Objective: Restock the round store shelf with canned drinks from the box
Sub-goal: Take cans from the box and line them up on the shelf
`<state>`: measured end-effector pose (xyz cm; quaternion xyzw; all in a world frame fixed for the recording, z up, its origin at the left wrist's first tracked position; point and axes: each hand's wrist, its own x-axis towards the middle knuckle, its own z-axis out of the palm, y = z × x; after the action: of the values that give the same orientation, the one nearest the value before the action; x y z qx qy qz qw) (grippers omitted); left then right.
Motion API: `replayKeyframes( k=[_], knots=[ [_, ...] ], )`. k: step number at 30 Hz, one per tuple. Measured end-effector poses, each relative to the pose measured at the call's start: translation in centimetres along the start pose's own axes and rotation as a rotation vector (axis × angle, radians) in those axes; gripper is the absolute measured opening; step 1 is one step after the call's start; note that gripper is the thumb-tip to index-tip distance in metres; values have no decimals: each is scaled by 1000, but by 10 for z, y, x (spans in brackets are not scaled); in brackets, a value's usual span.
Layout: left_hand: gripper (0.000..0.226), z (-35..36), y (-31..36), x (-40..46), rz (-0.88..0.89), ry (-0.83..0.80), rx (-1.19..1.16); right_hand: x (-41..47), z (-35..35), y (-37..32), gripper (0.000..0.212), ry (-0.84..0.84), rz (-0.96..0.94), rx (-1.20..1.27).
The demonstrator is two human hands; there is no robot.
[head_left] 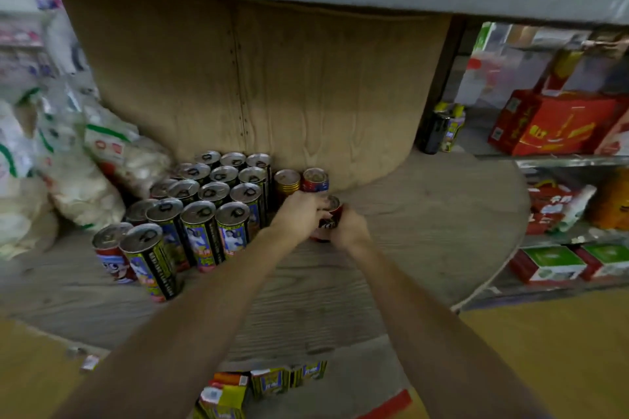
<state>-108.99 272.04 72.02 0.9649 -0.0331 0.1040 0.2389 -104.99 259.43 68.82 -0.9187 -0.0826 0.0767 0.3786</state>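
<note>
Hands are meeting on the round shelf (425, 214). Left hand (299, 211) and right hand (347, 228) are both gripping one red can (328, 221) beside the tall cans (204, 214)

White bags (78, 160) left; red gift boxes (551, 122) right

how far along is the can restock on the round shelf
Done: a block of tall cans stands on the round shelf, with two short cans behind. In hand: both hands, left hand and right hand, hold a red can. Left: bare shelf to the right.
</note>
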Motion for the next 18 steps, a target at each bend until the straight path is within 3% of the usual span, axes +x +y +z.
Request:
replayKeyframes(
  k=[9,15,18],
  knots=[
    [18,-1,-2,38,-112,24,80,46,-1,-2,34,-88,-38,-72],
    [16,1,2,35,-78,7,164,58,-1,1,62,-121,-3,-12],
    [16,1,8,33,-91,9,156,56,-1,1,63,-134,2,-32]
  ],
)
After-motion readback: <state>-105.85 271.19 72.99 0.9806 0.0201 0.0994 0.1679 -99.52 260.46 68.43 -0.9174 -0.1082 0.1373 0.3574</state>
